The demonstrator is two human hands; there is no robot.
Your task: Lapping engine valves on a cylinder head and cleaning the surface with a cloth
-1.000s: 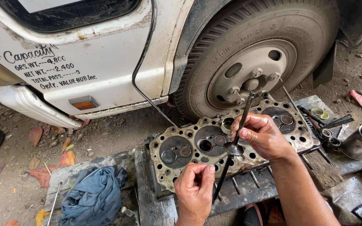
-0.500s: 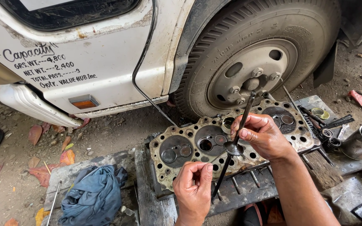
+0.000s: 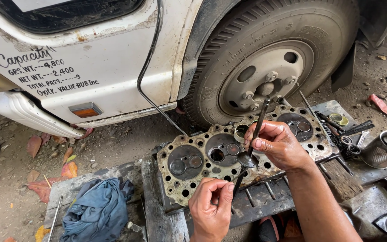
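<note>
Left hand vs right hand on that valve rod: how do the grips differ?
The left hand pinches the low end of the rod with its fingertips; the right hand wraps it higher, near the valve head. The left hand sits off the cylinder head; the right hand is over it. Both hold the same rod.

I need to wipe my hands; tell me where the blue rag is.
In the head view, the blue rag lies bunched at lower left on a grey slab, left of the cylinder head and the left hand.
</note>
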